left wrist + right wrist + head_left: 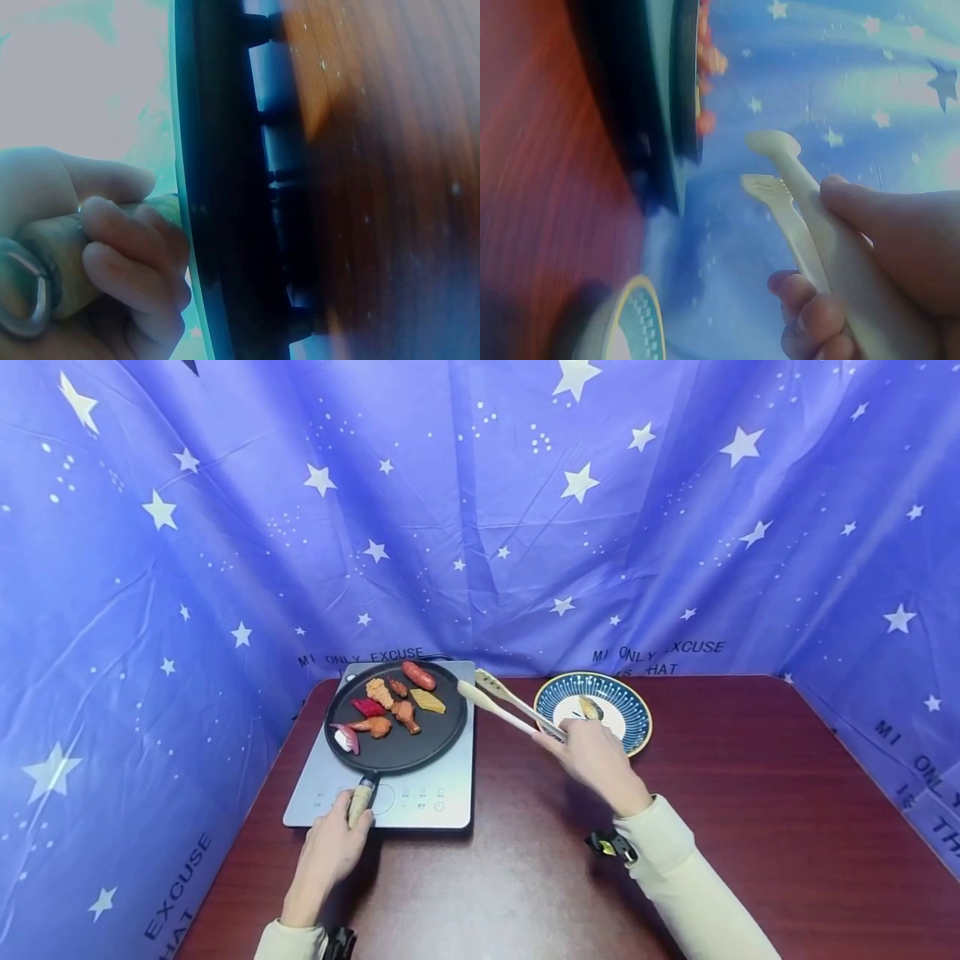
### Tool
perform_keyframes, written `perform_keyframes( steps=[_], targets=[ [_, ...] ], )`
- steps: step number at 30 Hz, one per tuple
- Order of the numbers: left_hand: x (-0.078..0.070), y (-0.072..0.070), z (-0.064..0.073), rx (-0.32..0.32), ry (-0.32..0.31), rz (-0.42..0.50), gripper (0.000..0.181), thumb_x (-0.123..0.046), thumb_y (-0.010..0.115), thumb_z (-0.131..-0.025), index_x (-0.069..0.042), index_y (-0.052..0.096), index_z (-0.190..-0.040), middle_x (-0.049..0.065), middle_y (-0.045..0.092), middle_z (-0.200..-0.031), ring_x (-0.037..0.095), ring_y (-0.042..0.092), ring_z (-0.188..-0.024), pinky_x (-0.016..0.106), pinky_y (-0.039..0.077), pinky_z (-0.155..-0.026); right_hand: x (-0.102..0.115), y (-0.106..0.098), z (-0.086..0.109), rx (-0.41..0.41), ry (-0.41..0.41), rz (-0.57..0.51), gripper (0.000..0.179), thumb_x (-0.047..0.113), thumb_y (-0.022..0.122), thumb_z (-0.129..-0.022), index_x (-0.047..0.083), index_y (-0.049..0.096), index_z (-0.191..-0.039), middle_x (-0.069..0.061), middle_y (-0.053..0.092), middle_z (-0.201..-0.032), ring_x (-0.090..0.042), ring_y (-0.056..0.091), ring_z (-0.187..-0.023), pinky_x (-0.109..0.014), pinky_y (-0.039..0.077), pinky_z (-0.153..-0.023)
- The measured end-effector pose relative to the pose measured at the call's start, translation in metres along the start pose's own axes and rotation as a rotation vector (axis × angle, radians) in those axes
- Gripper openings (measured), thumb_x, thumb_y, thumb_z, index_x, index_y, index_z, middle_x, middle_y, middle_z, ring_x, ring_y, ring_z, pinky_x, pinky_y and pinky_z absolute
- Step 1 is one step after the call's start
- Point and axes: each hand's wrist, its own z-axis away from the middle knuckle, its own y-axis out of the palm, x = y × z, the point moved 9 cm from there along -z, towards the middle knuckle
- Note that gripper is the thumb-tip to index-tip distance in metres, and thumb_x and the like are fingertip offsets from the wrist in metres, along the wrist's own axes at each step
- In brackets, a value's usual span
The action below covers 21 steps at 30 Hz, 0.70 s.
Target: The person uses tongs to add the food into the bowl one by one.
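Note:
My left hand [335, 843] grips the light wooden handle [361, 802] of a round black frying pan [427, 747]; in the left wrist view, fingers and thumb wrap around that handle, which ends in a metal ring [37, 300]. Several food pieces lie in the pan: a sausage [418, 675], a drumstick [406, 717], a yellow piece [427, 701], a purple-and-white onion-like piece [347, 739] and others. In my right hand [596, 760] are cream-coloured tongs [810, 217], held between thumb and fingers. Their tips are slightly apart, near the pan's right rim, with nothing between them.
Beneath the pan is a silver induction cooker [450, 777] on the dark red wooden table [525, 860]. To its right stands a blue-patterned plate [637, 718] with a yellow-brown piece [590, 707] in it, partly behind my right hand. A blue star-printed curtain [465, 527] surrounds the table.

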Motion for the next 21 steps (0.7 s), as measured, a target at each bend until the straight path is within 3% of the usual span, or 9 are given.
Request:
perform_keyframes(
  steps=[6,14,21],
  targets=[
    [0.001,-0.001,-0.001,0.002,0.004,0.002,0.038,-0.028,0.056,-0.09,-0.012,0.051,-0.125,0.005,0.05,-0.066,0.022,0.049,-0.058,0.037,0.038,-0.052,-0.035,-0.013,0.006,-0.003,0.03,0.02,0.048,0.054,0.058,-0.087,0.014,0.048,-0.062,-0.001,0.041,-0.053,-0.024,0.049,-0.052,-0.041,0.036,-0.045],
    [0.002,0.0,-0.002,-0.004,0.009,-0.012,0.039,-0.029,0.055,-0.09,-0.013,0.051,-0.125,0.004,0.05,-0.065,0.023,0.05,-0.059,0.039,0.038,-0.052,-0.092,-0.023,0.025,0.068,0.178,0.013,0.057,0.064,0.049,-0.087,0.012,0.049,-0.065,-0.007,0.047,-0.06,-0.027,0.05,-0.057,-0.04,0.036,-0.049],
    [0.001,-0.001,-0.002,-0.004,-0.002,0.004,0.038,-0.027,0.056,-0.09,-0.013,0.051,-0.125,0.005,0.05,-0.065,0.023,0.05,-0.058,0.038,0.038,-0.051,-0.121,-0.025,0.03,0.101,0.221,-0.023,0.056,0.061,0.041,-0.092,0.012,0.056,-0.07,-0.005,0.047,-0.061,-0.027,0.049,-0.062,-0.039,0.035,-0.051]
  ],
)
